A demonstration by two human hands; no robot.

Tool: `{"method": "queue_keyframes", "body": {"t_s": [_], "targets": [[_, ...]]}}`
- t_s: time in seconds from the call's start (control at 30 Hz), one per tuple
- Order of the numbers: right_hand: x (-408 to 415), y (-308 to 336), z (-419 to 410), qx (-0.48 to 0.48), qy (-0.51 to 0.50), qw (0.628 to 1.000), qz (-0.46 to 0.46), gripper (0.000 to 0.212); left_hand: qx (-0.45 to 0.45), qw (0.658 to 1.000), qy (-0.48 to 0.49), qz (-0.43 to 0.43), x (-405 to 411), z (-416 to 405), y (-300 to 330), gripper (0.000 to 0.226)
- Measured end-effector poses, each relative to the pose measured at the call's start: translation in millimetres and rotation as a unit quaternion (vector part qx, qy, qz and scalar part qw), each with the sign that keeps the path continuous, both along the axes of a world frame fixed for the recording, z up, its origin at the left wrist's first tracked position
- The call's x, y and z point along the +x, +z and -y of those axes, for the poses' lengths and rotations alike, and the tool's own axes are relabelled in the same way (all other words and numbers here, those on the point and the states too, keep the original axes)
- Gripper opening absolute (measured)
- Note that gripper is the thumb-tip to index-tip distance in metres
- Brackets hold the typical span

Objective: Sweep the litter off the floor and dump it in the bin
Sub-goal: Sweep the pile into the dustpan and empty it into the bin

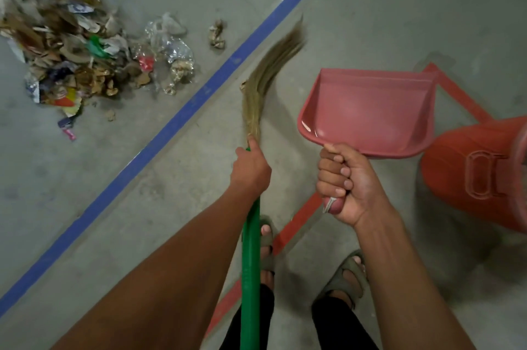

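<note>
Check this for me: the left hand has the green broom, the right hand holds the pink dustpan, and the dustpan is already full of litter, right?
Not quite. The head view shows the dustpan empty; the litter lies piled on the floor beyond the blue line. The left hand holding the broom and the right hand holding the dustpan are correct.

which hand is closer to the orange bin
Right. The right hand, gripping the dustpan, is just left of the bin; the left hand, on the broom, is farther left.

A grey concrete floor (370, 7), crossed by a blue line (182, 118) and red lines (296, 221), carries a litter heap (74, 50) and an orange bin (479, 170).
</note>
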State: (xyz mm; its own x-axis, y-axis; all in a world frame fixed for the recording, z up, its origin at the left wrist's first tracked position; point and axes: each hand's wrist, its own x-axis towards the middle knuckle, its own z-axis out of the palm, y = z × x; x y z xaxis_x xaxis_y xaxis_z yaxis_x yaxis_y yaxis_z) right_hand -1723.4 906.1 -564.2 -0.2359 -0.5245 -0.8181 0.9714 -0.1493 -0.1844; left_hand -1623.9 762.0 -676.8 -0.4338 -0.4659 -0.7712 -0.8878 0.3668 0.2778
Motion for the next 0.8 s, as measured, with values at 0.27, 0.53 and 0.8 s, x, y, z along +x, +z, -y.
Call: {"method": "queue_keyframes", "body": {"t_s": [0.27,0.53,0.8], "targets": [[28.6,16.6,50.4,0.008,0.025,1.0,0.003,0.032,-0.012,0.993,0.008,-0.114,-25.2,35.1,4.8,0.07],[26.0,-18.5,99.7,0.006,0.071,0.996,0.051,0.033,-0.044,0.989,0.137,-0.043,-42.9,136.4,-55.8,0.065],[-21.7,-44.3,179.4,0.038,0.18,0.982,0.029,0.034,-0.177,0.934,0.295,-0.098,4.2,212.5,-85.2,0.053]]}}
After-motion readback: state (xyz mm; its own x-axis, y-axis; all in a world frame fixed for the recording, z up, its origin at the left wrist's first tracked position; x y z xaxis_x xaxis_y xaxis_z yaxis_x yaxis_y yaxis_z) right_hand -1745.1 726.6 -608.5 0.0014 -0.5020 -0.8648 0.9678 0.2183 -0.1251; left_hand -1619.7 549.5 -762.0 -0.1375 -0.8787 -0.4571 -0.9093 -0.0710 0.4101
